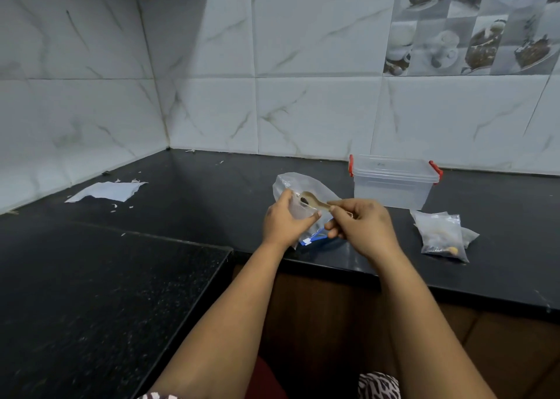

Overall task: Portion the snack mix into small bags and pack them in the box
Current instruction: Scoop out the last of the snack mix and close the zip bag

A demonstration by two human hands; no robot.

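No readable text, brand, number or sign is found anywhere in the view. A small dark mark is seen on the lid of the clear box (pixel 394 183), but it is too blurred to be read. Only pictures of cups and desserts, without lettering, are printed on the decorative tiles (pixel 472 25).

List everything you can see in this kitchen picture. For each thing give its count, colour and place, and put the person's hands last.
Counter: one, black, runs along the tiled walls.
Box: one, clear with red clips, lid on, at the back right.
Large bag: one, clear with a blue zip strip, behind the hands.
Small bag: one, clear, held open.
Spoon: one, tan, tipped into the small bag.
Filled bags: a small pile, clear, right of the hands.
Paper: one torn white sheet, left.
Left hand: holds the small bag.
Right hand: grips the spoon.
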